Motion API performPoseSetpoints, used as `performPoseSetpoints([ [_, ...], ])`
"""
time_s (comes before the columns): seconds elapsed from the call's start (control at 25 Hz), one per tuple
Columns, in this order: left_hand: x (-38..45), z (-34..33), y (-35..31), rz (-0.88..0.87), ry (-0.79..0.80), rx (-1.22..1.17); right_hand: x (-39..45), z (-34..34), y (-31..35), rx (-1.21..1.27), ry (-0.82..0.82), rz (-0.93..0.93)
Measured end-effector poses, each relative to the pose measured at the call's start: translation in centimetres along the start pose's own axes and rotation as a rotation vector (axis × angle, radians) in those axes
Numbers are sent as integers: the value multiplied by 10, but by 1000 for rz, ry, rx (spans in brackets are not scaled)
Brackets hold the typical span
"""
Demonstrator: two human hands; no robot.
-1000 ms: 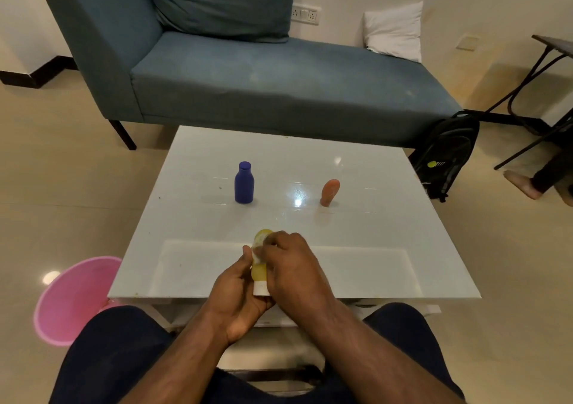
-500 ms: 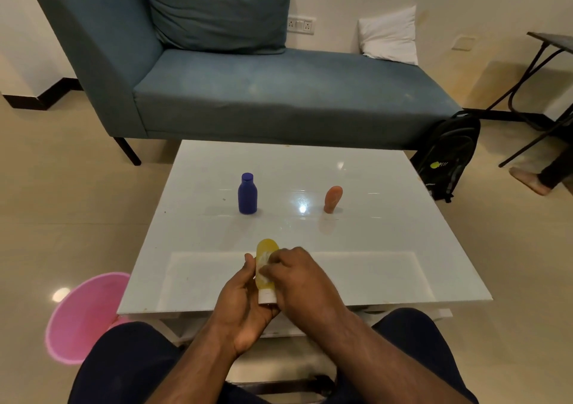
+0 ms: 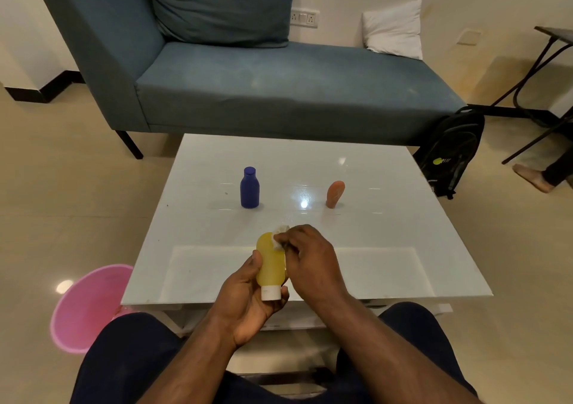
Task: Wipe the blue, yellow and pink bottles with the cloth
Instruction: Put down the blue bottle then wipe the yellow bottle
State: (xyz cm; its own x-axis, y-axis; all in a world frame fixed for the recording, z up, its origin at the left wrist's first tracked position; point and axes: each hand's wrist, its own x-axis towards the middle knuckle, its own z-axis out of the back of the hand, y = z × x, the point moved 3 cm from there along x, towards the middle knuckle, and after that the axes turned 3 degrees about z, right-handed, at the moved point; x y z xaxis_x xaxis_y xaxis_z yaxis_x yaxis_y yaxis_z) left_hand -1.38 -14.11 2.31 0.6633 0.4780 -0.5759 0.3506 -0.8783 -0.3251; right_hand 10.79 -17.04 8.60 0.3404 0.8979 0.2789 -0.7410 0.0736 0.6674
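Observation:
My left hand (image 3: pixel 248 298) grips a yellow bottle (image 3: pixel 270 264) over the near edge of the white table (image 3: pixel 387 233), its white cap pointing toward me. My right hand (image 3: pixel 307 258) pinches a small white cloth (image 3: pixel 280 236) and presses it against the bottle's upper end. A blue bottle (image 3: pixel 249 188) stands upright at the table's middle left. The pink bottle (image 3: pixel 335 194) stands at the middle right, leaning slightly.
A teal chaise sofa (image 3: pixel 279 93) runs behind the table. A pink bucket (image 3: pixel 86 307) sits on the floor at the near left. A black backpack (image 3: pixel 452 152) leans by the table's far right corner, with another person's foot (image 3: pixel 531 177) beyond it.
My right hand has slid the cloth up the yellow bottle toward its far end, uncovering most of the bottle's body. The camera has tilted a little; the blue and pink bottles have not moved.

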Motion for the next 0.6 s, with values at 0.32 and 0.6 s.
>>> performPoseSetpoints([
  [0.32, 2, 4, 1, 26, -29, -44, -24, -1, -1, 85, -9, -17],
  [0.6, -3, 1, -1, 27, -25, -78, -46, -7, 9, 80, 61, 6],
])
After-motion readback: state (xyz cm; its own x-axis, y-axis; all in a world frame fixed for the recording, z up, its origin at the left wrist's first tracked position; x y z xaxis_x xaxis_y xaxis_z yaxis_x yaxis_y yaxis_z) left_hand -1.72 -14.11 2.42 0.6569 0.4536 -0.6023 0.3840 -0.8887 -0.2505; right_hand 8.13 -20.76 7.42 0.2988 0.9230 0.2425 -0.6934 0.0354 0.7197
